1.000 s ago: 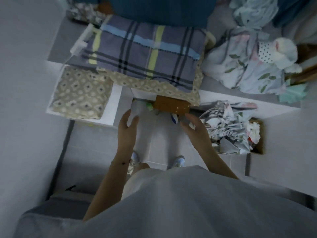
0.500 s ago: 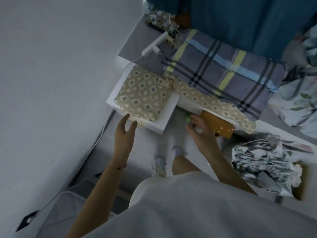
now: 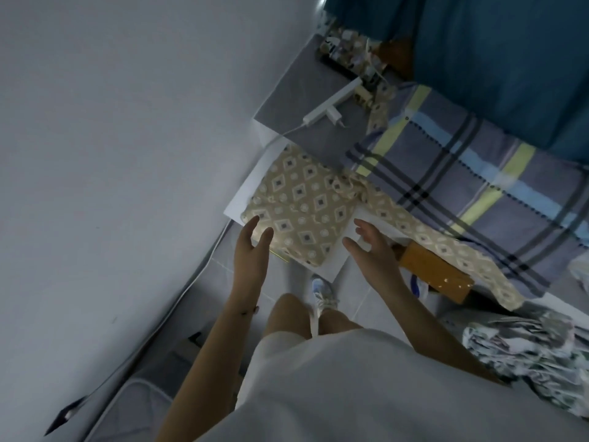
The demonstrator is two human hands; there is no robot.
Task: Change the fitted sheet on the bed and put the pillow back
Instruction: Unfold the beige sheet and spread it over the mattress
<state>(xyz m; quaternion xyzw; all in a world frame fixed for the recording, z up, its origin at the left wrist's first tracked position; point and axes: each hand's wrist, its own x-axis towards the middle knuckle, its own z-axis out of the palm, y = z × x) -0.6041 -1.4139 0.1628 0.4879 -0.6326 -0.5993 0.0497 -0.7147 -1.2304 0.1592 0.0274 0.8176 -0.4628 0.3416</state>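
Both hands are held open, nothing gripped. The left hand (image 3: 251, 250) is placed at the near corner of the folded patterned sheet (image 3: 302, 212), the right hand (image 3: 371, 250) beside its right edge; contact cannot be confirmed. The sheet is laid on a white board (image 3: 251, 186).

A folded sheet (image 3: 299, 212), beige with a grey-and-white diamond print, lies flat as a neat rectangle on a white ledge (image 3: 251, 183), reaching the ledge's near edge. A rumpled strip of the same beige print (image 3: 446, 253) runs from the fold's far corner along the front edge of the grey surface (image 3: 302, 90), partly under the pillow (image 3: 478, 186). The pillow, purple-grey plaid with yellow, pale blue and dark stripes, lies flat on that surface. A crumpled grey-patterned sheet (image 3: 526, 349) is heaped at the lower right, apart from both.
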